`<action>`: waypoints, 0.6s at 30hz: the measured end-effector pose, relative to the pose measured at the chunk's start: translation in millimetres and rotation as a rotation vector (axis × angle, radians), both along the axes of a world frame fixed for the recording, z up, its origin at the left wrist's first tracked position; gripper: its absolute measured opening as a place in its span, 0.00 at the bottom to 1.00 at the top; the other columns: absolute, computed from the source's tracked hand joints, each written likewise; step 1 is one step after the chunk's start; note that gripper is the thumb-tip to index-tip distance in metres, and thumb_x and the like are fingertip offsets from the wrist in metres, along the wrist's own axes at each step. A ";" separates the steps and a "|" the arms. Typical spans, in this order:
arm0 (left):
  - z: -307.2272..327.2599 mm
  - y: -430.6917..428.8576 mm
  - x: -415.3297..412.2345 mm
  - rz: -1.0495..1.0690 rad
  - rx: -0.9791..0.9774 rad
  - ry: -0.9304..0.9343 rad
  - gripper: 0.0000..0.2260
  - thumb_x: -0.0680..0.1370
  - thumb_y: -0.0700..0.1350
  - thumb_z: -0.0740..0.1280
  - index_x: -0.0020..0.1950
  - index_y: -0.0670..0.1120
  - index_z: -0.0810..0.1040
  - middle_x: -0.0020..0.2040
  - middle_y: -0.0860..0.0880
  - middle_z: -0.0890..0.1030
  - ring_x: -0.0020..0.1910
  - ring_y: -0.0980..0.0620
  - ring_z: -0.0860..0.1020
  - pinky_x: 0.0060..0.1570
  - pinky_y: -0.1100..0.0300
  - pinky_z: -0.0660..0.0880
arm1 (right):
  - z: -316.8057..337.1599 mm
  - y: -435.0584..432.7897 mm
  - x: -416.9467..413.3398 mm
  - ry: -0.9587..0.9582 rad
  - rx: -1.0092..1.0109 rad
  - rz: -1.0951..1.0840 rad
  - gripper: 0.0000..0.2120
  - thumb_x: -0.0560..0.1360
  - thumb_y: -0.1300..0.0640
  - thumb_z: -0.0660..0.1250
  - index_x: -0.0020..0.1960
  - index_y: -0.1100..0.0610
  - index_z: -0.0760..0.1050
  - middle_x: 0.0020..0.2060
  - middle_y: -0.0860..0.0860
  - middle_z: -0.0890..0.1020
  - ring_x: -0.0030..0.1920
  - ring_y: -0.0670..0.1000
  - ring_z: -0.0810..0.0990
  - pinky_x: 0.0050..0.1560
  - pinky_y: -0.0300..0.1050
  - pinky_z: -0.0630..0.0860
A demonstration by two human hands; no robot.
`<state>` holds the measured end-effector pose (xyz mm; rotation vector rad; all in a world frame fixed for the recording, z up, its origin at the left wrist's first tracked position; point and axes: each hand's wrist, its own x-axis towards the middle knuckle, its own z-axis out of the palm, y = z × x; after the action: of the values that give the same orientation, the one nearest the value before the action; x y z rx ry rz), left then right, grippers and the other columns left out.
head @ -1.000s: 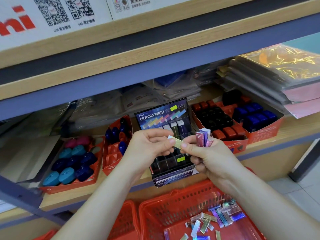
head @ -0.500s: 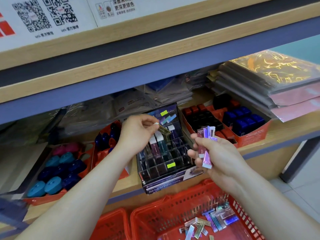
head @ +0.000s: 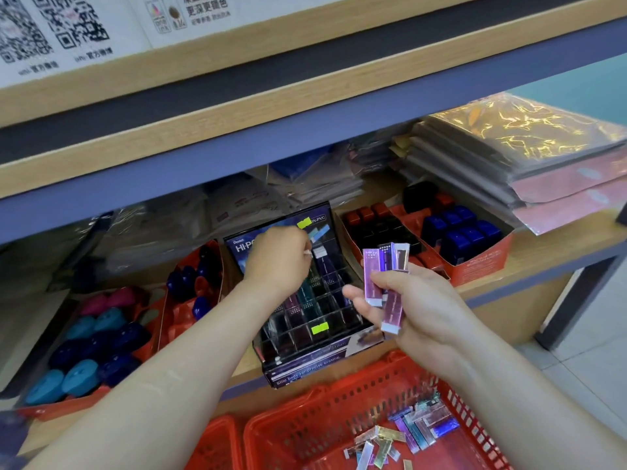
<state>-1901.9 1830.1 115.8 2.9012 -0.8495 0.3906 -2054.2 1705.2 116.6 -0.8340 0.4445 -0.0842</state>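
Slotting step: the right hand [head: 420, 313] grips spare erasers [head: 372, 273]. The left hand [head: 276, 257] curls over the display box [head: 305, 366], its hold hidden. The next move probably calls for pinching one eraser free.

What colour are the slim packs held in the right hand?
Metallic purple; the slim packs show best in head view.

The display box [head: 307, 356] stands at the shelf's [head: 559, 245] front edge under my left hand [head: 276, 259], with packs [head: 371, 276] in my right hand [head: 417, 310] before it; a left tray [head: 171, 317] and a right tray [head: 481, 266] flank it.
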 end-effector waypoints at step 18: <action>18.3 2.9 -77.9 -0.008 -0.700 0.580 0.09 0.79 0.50 0.66 0.43 0.49 0.83 0.35 0.54 0.83 0.34 0.59 0.79 0.38 0.61 0.77 | -9.0 1.1 4.8 0.035 -0.260 -0.042 0.06 0.74 0.66 0.70 0.50 0.58 0.81 0.31 0.50 0.78 0.29 0.44 0.67 0.22 0.34 0.60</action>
<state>-1979.8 1833.0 134.1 2.1670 -0.4905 -0.1429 -2049.4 1706.2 107.5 -1.0830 0.4906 -0.1690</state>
